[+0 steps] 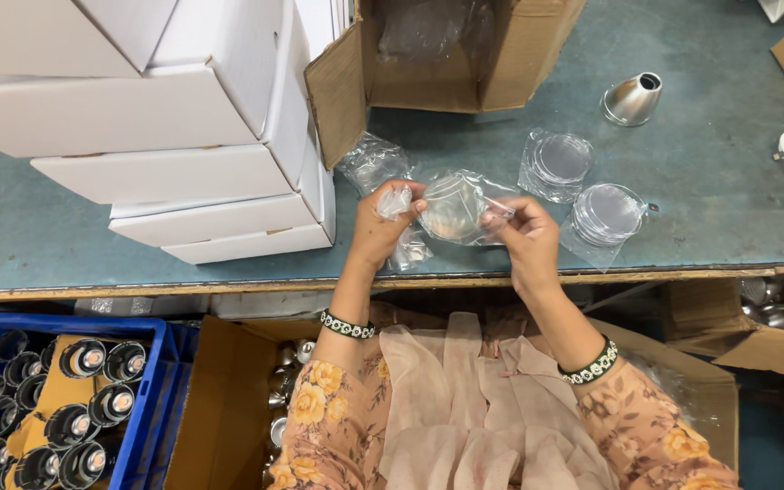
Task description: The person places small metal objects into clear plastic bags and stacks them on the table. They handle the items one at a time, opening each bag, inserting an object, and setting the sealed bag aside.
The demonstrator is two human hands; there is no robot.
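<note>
Peach floral sleeves, sheer beige scarf, beaded green-white bangles, seemingly, on both wrists; hands bare.

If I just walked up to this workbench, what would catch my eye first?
Probably the two hands at the middle of the bench: the left hand and right hand together hold a clear plastic bag with a round disc inside. Next, the stack of white boxes filling the bench's upper left, and the shiny metal cone standing alone at the upper right. Below the bench edge, a blue crate holds rows of dark round parts.
</note>
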